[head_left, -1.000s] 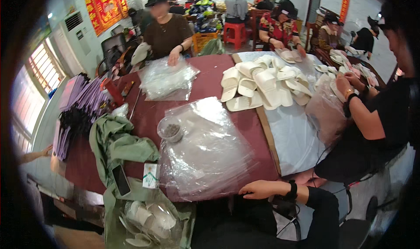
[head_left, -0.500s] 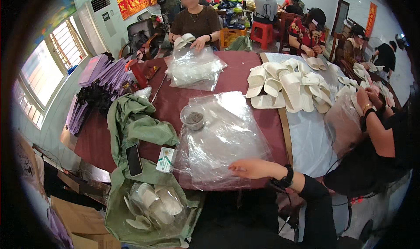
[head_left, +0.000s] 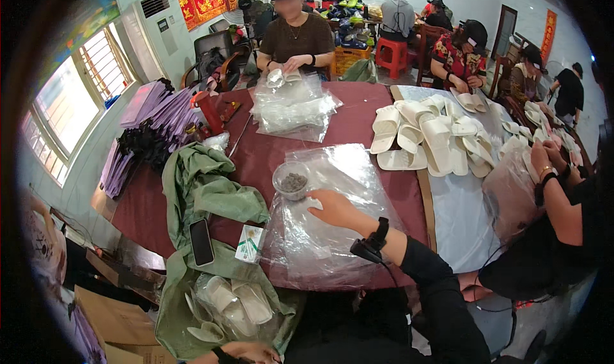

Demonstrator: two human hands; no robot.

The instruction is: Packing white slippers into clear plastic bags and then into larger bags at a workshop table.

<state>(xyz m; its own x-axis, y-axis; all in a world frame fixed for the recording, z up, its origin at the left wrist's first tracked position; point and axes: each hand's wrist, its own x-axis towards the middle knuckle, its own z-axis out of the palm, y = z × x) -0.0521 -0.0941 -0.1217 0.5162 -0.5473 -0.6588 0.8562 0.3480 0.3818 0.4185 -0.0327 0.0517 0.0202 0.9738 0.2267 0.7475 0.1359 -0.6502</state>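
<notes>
My right hand [head_left: 334, 208] reaches over a stack of clear plastic bags [head_left: 339, 236], just right of a round clear tub [head_left: 291, 180] with small grey lumps in it. Its fingers are drawn together around a small white bit at the tips, too small to name. At the lower edge my left hand [head_left: 254, 351] comes in beside a clear bag of cream slippers [head_left: 236, 303]. Its fingers are partly cut off, so their hold cannot be told. That bag lies in an opened green woven sack [head_left: 182, 287].
A phone [head_left: 201, 242] and a small white-and-green box [head_left: 249, 244] lie left of the bags. Cream slippers [head_left: 435, 137] are heaped at the right. Across the table a person [head_left: 297, 41] handles slippers over plastic bags. Purple folded bags [head_left: 150, 108] are piled at the far left.
My right hand has moved up and left across the plastic bags, toward the tub. My left hand has come into view at the lower edge. The whole view has shifted slightly.
</notes>
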